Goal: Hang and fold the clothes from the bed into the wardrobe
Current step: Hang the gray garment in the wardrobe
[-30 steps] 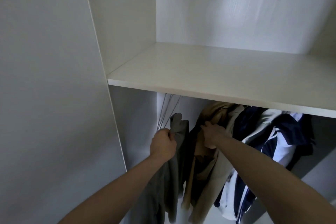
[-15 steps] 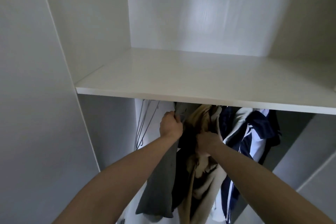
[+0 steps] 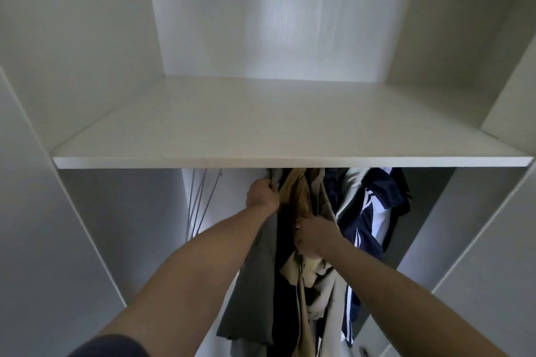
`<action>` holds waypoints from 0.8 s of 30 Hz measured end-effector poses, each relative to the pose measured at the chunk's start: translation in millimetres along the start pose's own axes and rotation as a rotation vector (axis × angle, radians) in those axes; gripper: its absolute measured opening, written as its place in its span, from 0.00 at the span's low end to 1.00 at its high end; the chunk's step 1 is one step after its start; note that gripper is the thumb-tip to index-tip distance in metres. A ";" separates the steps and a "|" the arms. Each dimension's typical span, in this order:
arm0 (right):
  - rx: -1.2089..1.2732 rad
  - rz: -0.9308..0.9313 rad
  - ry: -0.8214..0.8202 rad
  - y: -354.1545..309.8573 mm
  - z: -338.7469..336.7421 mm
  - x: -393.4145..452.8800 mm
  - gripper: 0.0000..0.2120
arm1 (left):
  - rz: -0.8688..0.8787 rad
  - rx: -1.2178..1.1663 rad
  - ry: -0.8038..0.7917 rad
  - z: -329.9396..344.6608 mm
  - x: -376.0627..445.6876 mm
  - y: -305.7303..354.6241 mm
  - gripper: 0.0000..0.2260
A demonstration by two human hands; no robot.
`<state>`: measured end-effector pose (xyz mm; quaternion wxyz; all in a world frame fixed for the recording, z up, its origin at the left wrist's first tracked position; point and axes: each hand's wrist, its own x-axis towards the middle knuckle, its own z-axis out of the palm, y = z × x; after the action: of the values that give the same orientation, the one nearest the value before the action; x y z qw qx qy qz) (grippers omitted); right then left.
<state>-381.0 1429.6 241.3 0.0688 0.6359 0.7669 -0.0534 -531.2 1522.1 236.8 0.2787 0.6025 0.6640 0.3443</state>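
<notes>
My left hand (image 3: 262, 195) grips the grey garment (image 3: 255, 278) under the shelf (image 3: 290, 162); my right hand (image 3: 314, 236) clutches the beige clothes (image 3: 301, 197). I think the hanger must next find the hidden rail.

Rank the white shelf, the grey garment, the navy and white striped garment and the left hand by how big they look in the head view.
1. white shelf
2. grey garment and navy and white striped garment: look alike, both partly hidden, so unranked
3. left hand

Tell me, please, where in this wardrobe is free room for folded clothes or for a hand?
The white shelf shows bare between both side walls. Below it, a gap lies between the empty wire hangers and the grey garment gripped by the left hand. Around the right hand, the beige garments and the navy-and-white jacket hang crowded.
</notes>
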 end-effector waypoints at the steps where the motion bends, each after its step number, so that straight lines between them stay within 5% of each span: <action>1: 0.010 -0.002 0.005 -0.5 1.4 -0.9 0.18 | 0.008 -0.008 -0.019 0.9 -0.2 0.3 0.14; 10: 0.161 -0.021 -0.026 -12.8 0.3 -11.7 0.25 | 0.069 -0.080 -0.128 -13.0 -33.1 -19.8 0.29; 16: 0.220 -0.025 -0.058 -27.0 -4.3 -20.9 0.25 | 0.076 -0.094 -0.193 -46.0 -77.5 -43.1 0.27; 24: 0.363 -0.040 -0.016 -45.6 -14.9 -37.4 0.20 | 0.021 0.242 0.240 -116.0 -99.0 -87.4 0.25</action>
<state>-419.6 1387.5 262.2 -0.0419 0.6220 0.7565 -0.1974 -663.6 1406.5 233.6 0.1192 0.5932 0.7227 0.3342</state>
